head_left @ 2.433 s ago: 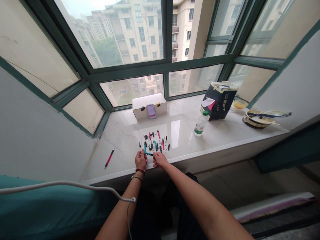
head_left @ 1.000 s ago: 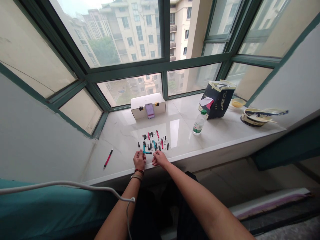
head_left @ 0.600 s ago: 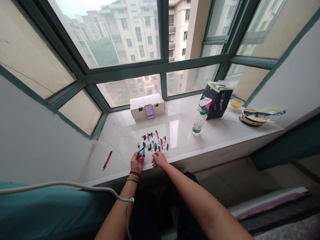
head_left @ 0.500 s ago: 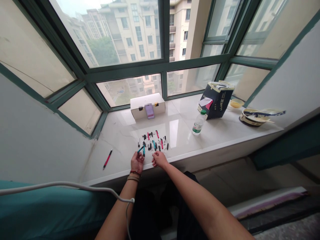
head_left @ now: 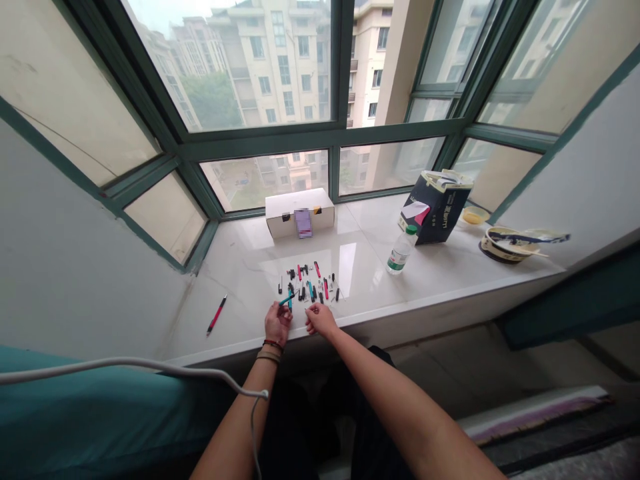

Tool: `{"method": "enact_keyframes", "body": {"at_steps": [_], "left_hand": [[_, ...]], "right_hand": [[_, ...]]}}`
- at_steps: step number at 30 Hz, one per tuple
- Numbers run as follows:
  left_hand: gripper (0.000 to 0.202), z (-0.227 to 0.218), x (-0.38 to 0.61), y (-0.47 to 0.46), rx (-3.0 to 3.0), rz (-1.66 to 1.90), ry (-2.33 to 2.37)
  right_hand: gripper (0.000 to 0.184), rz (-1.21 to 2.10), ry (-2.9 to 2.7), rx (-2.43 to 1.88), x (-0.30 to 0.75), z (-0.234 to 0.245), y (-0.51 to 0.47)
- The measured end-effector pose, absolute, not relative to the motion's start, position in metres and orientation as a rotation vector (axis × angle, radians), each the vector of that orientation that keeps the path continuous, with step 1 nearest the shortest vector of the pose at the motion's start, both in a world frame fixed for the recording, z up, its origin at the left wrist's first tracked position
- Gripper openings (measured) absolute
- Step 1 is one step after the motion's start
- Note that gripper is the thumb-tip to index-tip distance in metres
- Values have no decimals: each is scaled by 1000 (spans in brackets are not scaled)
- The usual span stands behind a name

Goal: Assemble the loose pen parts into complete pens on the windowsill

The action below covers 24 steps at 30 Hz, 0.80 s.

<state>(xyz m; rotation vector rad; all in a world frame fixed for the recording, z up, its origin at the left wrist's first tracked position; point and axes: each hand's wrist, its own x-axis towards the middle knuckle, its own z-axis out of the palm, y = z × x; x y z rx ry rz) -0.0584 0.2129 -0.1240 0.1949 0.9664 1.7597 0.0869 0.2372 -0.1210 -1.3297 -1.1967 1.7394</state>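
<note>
My left hand (head_left: 278,323) is closed on a teal pen barrel (head_left: 285,300), which points up and to the right over the sill. Just right of it, my right hand (head_left: 320,320) is pinched shut near the sill's front edge; whatever its fingertips hold is too small to name. Beyond both hands lie loose pen parts in black, teal and pink, among them a pink barrel (head_left: 326,288), a teal barrel (head_left: 310,290) and a black piece (head_left: 337,294). Off to the left, a whole pink and black pen (head_left: 217,315) lies by itself.
A white box (head_left: 300,203) with a purple packet (head_left: 303,223) in front stands by the window. To the right are a water bottle (head_left: 400,252), a dark paper bag (head_left: 435,207) and a bowl (head_left: 507,247). A white cable (head_left: 150,362) crosses at lower left.
The view has shifted slightly. The teal barrel in my left hand is tilted a little flatter toward the right. My right hand keeps its pinch in nearly the same place.
</note>
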Motion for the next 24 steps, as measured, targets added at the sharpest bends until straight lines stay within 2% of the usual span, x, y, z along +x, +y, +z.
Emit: {"method": "enact_keyframes", "body": {"at_steps": [15, 24], "left_hand": [[33, -125, -54, 214, 240, 1795, 988], [35, -126, -52, 215, 324, 1763, 1051]], "right_hand": [[11, 1666, -1013, -1462, 80, -122, 241], [23, 1568, -1003, -1490, 78, -125, 241]]}}
